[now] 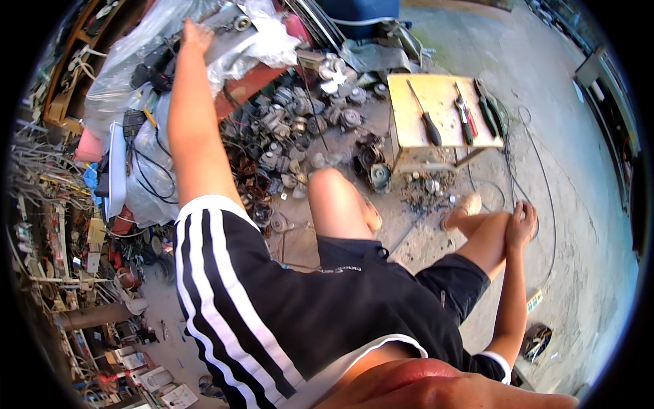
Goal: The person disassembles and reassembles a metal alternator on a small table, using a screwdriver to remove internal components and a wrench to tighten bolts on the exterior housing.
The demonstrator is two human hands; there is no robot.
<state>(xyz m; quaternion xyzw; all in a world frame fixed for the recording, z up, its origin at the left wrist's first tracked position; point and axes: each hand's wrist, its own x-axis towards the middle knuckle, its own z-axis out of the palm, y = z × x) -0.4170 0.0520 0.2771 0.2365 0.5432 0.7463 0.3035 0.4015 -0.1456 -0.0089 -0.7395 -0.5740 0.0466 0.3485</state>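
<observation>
My left arm stretches to the top left, where my left hand (195, 35) is at clear plastic sheeting (122, 61) near dark parts and a small metal piece (242, 22); its finger grip is too small to make out. My right hand (520, 223) rests open on my bent right knee, holding nothing. A low yellow-topped stool (409, 102) in front of me carries a dark-handled screwdriver (430, 126), a red-handled tool (469, 126) and black-handled pliers (492, 116).
A heap of greasy metal motor parts (293, 123) lies on the concrete floor (558, 170) ahead. Crowded shelving and scrap (95, 286) fill the left side. Loose cables (545, 170) run across the right, near a power strip (535, 300). A blue bin (357, 13) stands at the back.
</observation>
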